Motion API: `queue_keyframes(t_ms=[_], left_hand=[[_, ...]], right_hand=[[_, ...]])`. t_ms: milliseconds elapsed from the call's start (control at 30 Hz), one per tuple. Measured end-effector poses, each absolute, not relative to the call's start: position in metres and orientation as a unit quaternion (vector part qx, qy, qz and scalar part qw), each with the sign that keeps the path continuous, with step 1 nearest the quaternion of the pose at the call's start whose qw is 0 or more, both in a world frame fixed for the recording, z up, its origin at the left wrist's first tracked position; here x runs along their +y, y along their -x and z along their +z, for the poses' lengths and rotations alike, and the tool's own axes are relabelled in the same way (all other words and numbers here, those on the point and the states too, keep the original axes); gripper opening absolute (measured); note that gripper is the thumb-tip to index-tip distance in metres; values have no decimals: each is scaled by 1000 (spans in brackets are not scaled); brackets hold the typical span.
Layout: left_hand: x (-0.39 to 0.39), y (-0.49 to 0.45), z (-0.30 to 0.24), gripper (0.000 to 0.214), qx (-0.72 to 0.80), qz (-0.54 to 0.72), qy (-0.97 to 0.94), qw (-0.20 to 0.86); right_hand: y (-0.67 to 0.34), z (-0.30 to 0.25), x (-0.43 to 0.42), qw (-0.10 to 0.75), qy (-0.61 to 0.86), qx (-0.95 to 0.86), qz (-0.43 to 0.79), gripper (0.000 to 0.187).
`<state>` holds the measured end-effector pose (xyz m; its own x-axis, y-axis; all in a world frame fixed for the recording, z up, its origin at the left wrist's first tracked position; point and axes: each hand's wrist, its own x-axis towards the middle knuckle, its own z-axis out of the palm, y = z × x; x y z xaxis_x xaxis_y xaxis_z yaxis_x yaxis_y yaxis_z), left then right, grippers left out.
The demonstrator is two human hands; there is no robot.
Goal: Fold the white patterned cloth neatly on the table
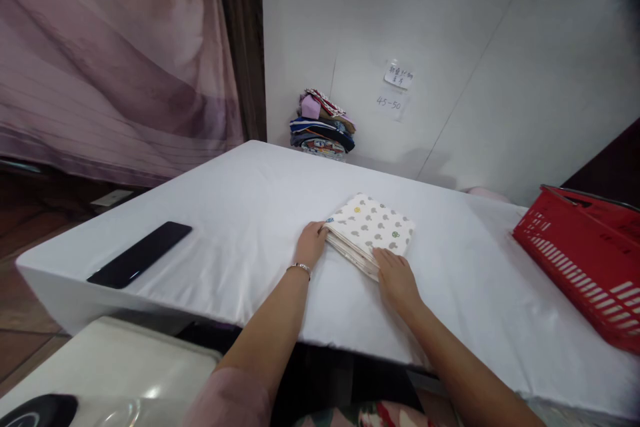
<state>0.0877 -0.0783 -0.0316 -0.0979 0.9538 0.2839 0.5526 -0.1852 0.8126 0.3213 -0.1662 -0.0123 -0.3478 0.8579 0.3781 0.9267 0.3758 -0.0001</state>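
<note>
A folded white cloth [373, 223] printed with small grey, yellow, blue and green figures lies on the white-covered table. Its stacked layers show along the near edge. My left hand [313, 243], with a bracelet at the wrist, grips the cloth's left corner with bent fingers. At the near right corner, my right hand [399, 278] has its fingers over the top edge; its thumb is hidden. Both hands touch the cloth, which rests flat on the table.
A black phone-like slab [143, 255] lies at the table's left. On the right stands a red plastic basket [583, 260]. A pile of folded clothes [323, 127] sits beyond the far edge, against a wall with paper labels [399, 75]. A pink curtain [120, 60] hangs at left.
</note>
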Motion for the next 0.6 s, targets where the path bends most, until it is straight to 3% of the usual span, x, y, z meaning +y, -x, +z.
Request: queue_keyframes(t_ms=[600], left_hand=[[-84, -94, -25, 30, 664, 398, -608, 180]], right_hand=[[-330, -41, -170, 190, 486, -838, -161, 42]])
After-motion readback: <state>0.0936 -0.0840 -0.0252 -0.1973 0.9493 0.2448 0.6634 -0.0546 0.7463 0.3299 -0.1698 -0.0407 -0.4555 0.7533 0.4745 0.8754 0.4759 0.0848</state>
